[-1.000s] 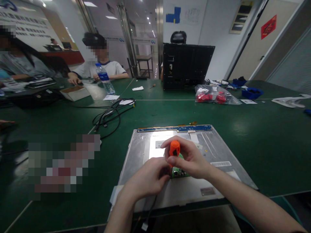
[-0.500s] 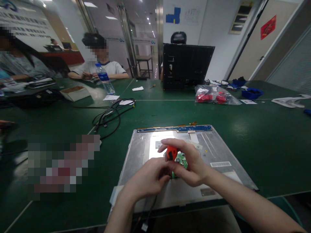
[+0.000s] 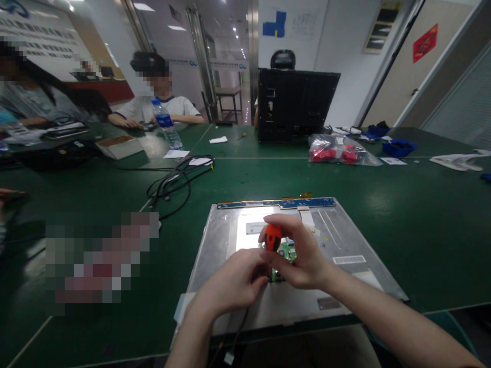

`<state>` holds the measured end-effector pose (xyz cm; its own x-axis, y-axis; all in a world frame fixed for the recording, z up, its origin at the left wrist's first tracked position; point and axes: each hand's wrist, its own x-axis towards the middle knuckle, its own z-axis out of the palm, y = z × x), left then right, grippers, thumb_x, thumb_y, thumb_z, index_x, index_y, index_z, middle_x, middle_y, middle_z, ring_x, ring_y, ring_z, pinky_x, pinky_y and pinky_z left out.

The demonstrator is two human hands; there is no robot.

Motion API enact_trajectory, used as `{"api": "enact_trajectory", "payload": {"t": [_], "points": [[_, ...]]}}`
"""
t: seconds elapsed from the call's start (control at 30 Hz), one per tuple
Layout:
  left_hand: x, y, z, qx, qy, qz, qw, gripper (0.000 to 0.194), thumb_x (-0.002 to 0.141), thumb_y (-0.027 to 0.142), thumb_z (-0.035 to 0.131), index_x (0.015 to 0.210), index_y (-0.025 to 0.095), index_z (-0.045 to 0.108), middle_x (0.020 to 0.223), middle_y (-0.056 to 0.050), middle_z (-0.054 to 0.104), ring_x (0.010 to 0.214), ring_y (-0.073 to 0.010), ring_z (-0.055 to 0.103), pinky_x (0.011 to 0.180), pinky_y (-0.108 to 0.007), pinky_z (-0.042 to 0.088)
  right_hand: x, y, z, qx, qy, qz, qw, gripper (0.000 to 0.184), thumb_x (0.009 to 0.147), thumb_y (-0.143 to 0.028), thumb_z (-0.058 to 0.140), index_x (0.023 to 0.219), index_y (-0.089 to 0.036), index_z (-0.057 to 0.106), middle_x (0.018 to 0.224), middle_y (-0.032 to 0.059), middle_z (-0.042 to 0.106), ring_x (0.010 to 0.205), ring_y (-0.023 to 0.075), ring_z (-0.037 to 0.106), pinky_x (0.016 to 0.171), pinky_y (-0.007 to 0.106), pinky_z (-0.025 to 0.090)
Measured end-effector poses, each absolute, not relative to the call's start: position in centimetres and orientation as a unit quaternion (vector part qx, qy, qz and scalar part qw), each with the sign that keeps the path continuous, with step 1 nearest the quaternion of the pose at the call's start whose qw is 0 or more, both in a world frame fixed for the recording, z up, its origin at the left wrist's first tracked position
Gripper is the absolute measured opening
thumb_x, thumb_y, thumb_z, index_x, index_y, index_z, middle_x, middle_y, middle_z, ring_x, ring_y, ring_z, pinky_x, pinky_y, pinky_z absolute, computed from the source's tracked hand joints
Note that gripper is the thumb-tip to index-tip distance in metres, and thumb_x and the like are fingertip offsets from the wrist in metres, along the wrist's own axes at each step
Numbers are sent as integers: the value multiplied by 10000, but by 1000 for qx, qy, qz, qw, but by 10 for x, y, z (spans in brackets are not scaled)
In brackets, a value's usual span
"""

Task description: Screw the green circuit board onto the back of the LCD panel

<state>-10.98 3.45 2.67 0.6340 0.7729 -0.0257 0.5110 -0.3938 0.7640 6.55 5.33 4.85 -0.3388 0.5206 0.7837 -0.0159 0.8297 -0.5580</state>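
An orange and black screwdriver (image 3: 273,238) stands upright over a small green circuit board (image 3: 287,251), its handle gripped by the curled fingers and thumb of my right hand (image 3: 301,253). Close against its lower part, my left hand (image 3: 240,276) has its fingers drawn together; what they pinch is hidden. The board sits on the silver metal back of a flat display panel (image 3: 345,240), which lies before me. Along the panel's far edge runs a blue circuit strip (image 3: 307,203). Below my left hand a dark cable with a white connector (image 3: 229,357) hangs over the near table edge.
Black cables (image 3: 172,179) lie coiled on the green table (image 3: 245,176). A black monitor (image 3: 299,105) stands at the back, with a plastic bag of red things (image 3: 339,152) near it. A bottle (image 3: 166,125) and an open box (image 3: 120,147) are at left, near seated people.
My right hand's fingers have curled in closer round the screwdriver handle and shifted slightly. The left hand has stayed in place.
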Motion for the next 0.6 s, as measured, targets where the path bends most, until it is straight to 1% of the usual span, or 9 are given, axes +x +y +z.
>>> {"api": "enact_trajectory", "payload": {"t": [0.1,0.23,0.4,0.5,0.6], "points": [[-109,34,29,825,404,179,353,118,770,112,556,858,170,610,822,-36,645,741,-201,599,655,-294,444,64,53,46,-177,-770,241,564,446,875,-192,681,1275,-244,490,956,25,608,735,132,608,624,246,555],[-109,33,31,830,409,161,344,120,783,136,566,863,175,646,844,-41,663,777,-209,607,685,-300,460,64,53,48,-182,-772,229,564,458,857,-260,744,1241,-256,494,950,16,592,741,132,597,600,230,545],[-110,34,29,829,411,165,341,150,794,149,572,913,174,660,908,-54,678,827,-223,618,721,-308,479,65,55,49,-174,-779,235,554,426,876,-278,727,1236,-253,502,928,15,599,742,137,595,578,225,536],[-110,34,27,825,411,158,354,122,808,143,562,895,172,644,867,-47,676,780,-210,621,691,-299,474,65,54,49,-181,-779,237,551,415,885,-248,701,1252,-250,507,948,25,618,750,137,611,578,224,541],[-110,35,28,823,404,159,365,96,809,133,565,872,169,627,828,-37,667,740,-198,613,658,-287,461,65,52,48,-188,-784,245,539,431,903,-203,636,1304,-240,482,934,27,640,733,138,620,610,248,556]]}}
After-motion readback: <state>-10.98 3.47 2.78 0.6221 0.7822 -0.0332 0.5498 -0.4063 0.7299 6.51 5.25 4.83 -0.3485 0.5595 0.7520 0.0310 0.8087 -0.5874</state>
